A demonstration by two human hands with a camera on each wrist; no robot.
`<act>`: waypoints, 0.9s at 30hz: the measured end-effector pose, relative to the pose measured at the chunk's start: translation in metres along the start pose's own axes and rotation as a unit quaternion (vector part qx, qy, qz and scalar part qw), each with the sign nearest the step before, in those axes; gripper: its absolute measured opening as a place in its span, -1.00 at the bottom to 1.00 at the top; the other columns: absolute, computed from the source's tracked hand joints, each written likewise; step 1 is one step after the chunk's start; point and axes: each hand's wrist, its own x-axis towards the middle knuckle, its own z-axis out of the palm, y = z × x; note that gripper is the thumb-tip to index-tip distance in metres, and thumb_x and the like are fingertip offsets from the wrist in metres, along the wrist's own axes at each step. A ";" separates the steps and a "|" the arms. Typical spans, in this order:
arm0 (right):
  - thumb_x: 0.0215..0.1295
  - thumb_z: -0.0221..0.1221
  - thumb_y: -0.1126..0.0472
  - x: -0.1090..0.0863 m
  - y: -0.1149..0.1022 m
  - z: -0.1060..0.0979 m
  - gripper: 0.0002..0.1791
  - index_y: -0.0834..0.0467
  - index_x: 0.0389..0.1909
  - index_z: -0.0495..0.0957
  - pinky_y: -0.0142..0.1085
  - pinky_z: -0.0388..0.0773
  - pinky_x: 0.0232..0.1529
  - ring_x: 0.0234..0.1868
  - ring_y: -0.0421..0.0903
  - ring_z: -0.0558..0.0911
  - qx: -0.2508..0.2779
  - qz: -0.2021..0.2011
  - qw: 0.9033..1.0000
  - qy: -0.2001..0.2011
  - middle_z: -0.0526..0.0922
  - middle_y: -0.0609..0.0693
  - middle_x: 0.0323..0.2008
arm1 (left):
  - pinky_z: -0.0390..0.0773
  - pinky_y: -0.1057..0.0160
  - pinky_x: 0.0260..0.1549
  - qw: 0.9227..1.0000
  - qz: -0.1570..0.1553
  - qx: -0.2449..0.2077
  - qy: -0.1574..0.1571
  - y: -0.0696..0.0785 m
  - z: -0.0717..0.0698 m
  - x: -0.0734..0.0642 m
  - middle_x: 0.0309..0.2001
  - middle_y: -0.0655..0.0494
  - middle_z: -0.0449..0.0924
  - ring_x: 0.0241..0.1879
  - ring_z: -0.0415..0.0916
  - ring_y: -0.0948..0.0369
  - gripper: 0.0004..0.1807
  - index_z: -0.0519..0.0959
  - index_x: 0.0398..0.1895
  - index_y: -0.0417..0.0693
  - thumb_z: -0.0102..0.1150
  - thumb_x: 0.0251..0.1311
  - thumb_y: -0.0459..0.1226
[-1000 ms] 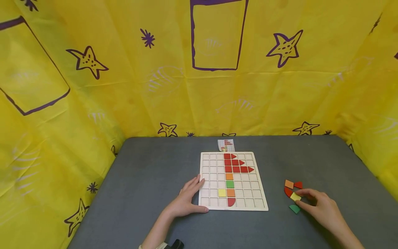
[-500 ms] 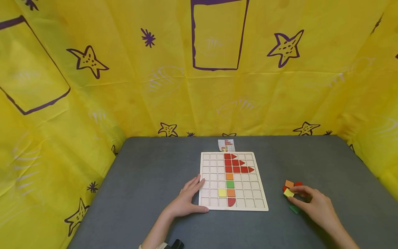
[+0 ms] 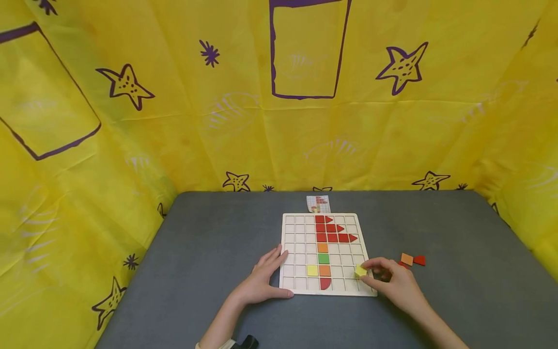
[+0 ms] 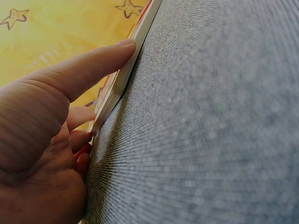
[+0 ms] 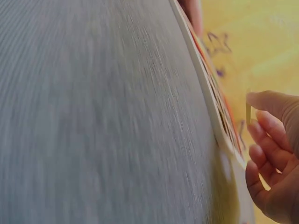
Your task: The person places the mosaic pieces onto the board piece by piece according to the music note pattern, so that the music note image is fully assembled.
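Note:
My right hand (image 3: 394,281) pinches a yellow square tile (image 3: 360,271) between thumb and fingertips, over the right edge of the white gridded board (image 3: 301,242). In the right wrist view, the tile (image 5: 248,108) is seen edge-on, raised above the board. My left hand (image 3: 260,281) rests at the board's lower left, its fingertips on the left edge and its thumb at the near corner. The left wrist view has the thumb (image 4: 100,67) lying against the board's side. Red tiles (image 3: 332,237) fill rows at the top; below them sit orange, green, yellow and rounded red ones.
A small printed card (image 3: 318,204) lies behind the board. To the right are loose pieces: an orange square (image 3: 407,259), a red piece (image 3: 419,261) and another red one partly behind my right hand. A yellow patterned cloth (image 3: 301,140) hangs around the grey table (image 3: 218,237).
My right hand has lifted the yellow tile from the loose pieces and carried it left to the board. The green loose piece is now out of sight. My left hand stays in place.

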 end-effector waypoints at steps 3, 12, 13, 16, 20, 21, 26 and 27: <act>-0.09 0.45 -0.06 0.001 -0.010 0.013 -0.71 -0.18 -0.30 0.63 -0.42 0.33 -0.41 -0.40 -0.24 0.43 0.012 -0.017 1.000 -0.013 0.55 -0.13 -0.39 | -0.09 -0.33 0.24 1.000 -0.003 -0.002 -0.001 0.000 0.000 0.000 0.53 0.08 -0.18 0.49 -0.24 -0.01 0.08 0.06 0.48 0.04 0.42 -0.10 0.07; -0.11 0.48 0.06 0.003 -0.026 0.049 -0.71 -0.26 -0.36 0.61 -0.45 0.37 -0.30 -0.31 -0.30 0.47 0.021 -0.175 0.984 -0.019 0.58 -0.37 -0.36 | -0.09 -0.33 0.24 1.000 -0.003 -0.003 -0.001 -0.001 0.000 0.001 0.53 0.08 -0.19 0.49 -0.25 0.00 0.08 0.07 0.48 0.04 0.42 -0.09 0.07; -0.11 0.48 0.09 0.004 -0.028 0.053 -0.71 -0.25 -0.36 0.61 -0.45 0.37 -0.28 -0.30 -0.31 0.47 0.017 -0.197 0.980 -0.020 0.58 -0.38 -0.36 | -0.09 -0.33 0.24 1.000 -0.003 -0.004 -0.001 -0.001 0.000 0.001 0.53 0.08 -0.19 0.49 -0.25 -0.01 0.07 0.07 0.48 0.04 0.42 -0.09 0.07; -0.12 0.48 0.14 0.006 -0.031 0.062 -0.70 -0.21 -0.38 0.60 -0.46 0.37 -0.23 -0.27 -0.34 0.45 0.001 -0.260 0.965 -0.023 0.57 -0.40 -0.38 | -0.08 -0.33 0.24 1.000 -0.001 -0.003 -0.002 -0.001 0.000 0.000 0.53 0.07 -0.19 0.49 -0.25 -0.01 0.07 0.07 0.48 0.03 0.42 -0.09 0.07; -0.10 0.47 0.17 0.009 -0.037 0.069 -0.72 -0.18 -0.40 0.59 -0.46 0.36 -0.20 -0.25 -0.36 0.40 -0.021 -0.314 0.949 -0.028 0.56 -0.40 -0.38 | -0.07 -0.32 0.25 1.000 0.000 -0.002 -0.002 -0.002 0.000 0.000 0.53 0.07 -0.19 0.49 -0.24 -0.02 0.07 0.07 0.48 0.02 0.41 -0.08 0.07; -0.09 0.46 0.17 0.010 -0.038 0.071 -0.72 -0.18 -0.40 0.59 -0.47 0.36 -0.20 -0.25 -0.37 0.39 -0.027 -0.321 0.946 -0.028 0.57 -0.40 -0.37 | -0.07 -0.32 0.25 1.000 0.000 -0.001 -0.002 -0.002 0.000 0.000 0.53 0.07 -0.19 0.48 -0.24 -0.02 0.07 0.07 0.48 0.02 0.41 -0.08 0.07; -0.06 0.45 0.16 0.014 -0.042 0.074 -0.76 -0.19 -0.40 0.62 -0.46 0.38 -0.20 -0.22 -0.36 0.39 -0.044 -0.339 0.939 -0.026 0.60 -0.41 -0.33 | -0.07 -0.34 0.23 1.000 0.004 0.001 -0.001 -0.002 0.000 0.000 0.53 0.06 -0.19 0.48 -0.24 -0.02 0.07 0.07 0.48 0.02 0.41 -0.08 0.07; -0.05 0.45 0.15 0.014 -0.042 0.075 -0.77 -0.19 -0.40 0.63 -0.46 0.38 -0.20 -0.22 -0.36 0.39 -0.046 -0.341 0.938 -0.026 0.60 -0.41 -0.33 | -0.07 -0.34 0.23 1.000 0.005 0.000 -0.001 -0.002 0.000 0.000 0.53 0.06 -0.19 0.48 -0.24 -0.02 0.07 0.07 0.48 0.02 0.41 -0.08 0.07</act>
